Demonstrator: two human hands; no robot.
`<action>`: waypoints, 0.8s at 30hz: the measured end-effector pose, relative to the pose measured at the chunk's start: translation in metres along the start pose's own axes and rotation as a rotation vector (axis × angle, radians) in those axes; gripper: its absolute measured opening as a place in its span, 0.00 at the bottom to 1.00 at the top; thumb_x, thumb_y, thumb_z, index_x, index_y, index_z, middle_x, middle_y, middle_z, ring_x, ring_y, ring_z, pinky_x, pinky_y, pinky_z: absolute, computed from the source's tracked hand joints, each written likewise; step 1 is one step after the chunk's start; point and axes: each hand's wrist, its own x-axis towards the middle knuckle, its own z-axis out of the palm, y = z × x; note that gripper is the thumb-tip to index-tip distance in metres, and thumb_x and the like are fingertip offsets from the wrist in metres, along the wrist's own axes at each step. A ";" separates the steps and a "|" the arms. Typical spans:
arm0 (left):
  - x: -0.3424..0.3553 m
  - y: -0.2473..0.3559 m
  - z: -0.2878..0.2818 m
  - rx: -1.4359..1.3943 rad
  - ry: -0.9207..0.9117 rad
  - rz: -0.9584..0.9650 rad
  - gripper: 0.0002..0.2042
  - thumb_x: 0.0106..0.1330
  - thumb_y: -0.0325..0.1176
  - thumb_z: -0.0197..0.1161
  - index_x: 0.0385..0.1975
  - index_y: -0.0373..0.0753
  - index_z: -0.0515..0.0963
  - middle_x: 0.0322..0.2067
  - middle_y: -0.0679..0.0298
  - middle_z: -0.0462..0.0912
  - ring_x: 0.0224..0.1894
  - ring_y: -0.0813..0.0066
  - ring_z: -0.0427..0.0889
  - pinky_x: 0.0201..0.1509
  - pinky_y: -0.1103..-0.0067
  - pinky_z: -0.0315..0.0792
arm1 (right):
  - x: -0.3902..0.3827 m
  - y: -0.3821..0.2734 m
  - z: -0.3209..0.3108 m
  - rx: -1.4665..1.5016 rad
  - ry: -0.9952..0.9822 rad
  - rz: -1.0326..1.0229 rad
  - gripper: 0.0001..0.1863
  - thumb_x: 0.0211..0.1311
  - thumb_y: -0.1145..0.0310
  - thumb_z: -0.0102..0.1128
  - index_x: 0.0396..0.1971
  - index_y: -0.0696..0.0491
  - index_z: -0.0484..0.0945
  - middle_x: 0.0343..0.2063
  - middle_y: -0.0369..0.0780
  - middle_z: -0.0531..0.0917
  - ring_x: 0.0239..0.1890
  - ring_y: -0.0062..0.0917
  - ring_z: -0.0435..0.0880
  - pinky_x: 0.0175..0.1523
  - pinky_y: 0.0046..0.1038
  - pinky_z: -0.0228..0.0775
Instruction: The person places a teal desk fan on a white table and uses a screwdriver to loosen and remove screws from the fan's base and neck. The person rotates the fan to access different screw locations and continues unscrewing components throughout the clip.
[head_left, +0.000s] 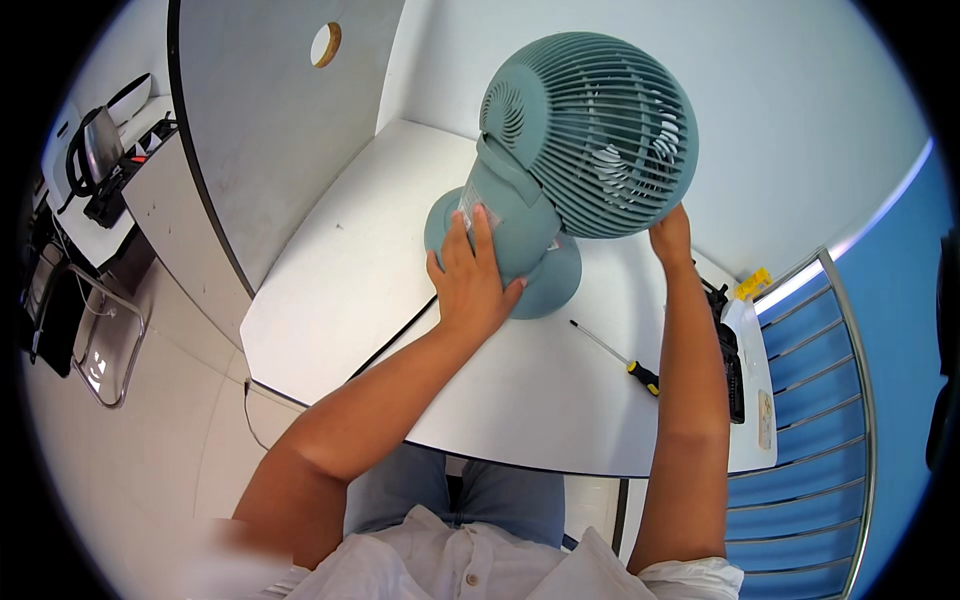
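Observation:
A grey-green fan (610, 120) with a round slatted head stands tilted toward the right on its round base (540, 290) on the white desk (350, 240). My left hand (465, 270) grips the fan's neck, fingers spread over its side and thumb at the lower part. My right hand (670, 230) holds the lower right of the fan head, its fingertips partly hidden behind it. A screwdriver (642, 376) with a yellow and black handle lies on the desk beside my right forearm, and a dark cable (385, 348) runs from under my left forearm toward the base.
Pale partitions (270, 120) border the desk. Dark items (733, 370) and a yellow object (752, 284) sit at its right edge, beside a metal railing (845, 350). At the left, a side table holds a kettle (100, 145), with a metal-framed chair (120, 360) below.

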 end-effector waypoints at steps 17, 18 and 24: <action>0.016 -0.006 -0.006 -0.102 -0.125 -0.097 0.60 0.43 0.44 0.76 0.69 0.35 0.34 0.69 0.52 0.44 0.72 0.54 0.42 0.68 0.48 0.40 | -0.004 -0.132 -0.044 0.761 0.444 0.281 0.31 0.70 0.48 0.42 0.65 0.52 0.59 0.62 0.42 0.65 0.63 0.30 0.63 0.64 0.31 0.56; 0.016 -0.007 -0.006 -0.105 -0.129 -0.097 0.60 0.43 0.44 0.76 0.69 0.36 0.34 0.69 0.53 0.44 0.72 0.54 0.42 0.68 0.48 0.40 | -0.002 -0.144 -0.037 0.756 0.452 0.253 0.31 0.70 0.49 0.42 0.65 0.54 0.58 0.62 0.43 0.64 0.63 0.31 0.63 0.65 0.31 0.54; 0.016 -0.003 -0.010 -0.147 -0.127 -0.068 0.59 0.44 0.45 0.76 0.69 0.36 0.35 0.68 0.46 0.44 0.72 0.51 0.43 0.67 0.46 0.38 | 0.006 -0.132 -0.012 0.846 0.586 0.132 0.31 0.68 0.56 0.47 0.64 0.59 0.58 0.63 0.46 0.64 0.63 0.32 0.64 0.66 0.28 0.54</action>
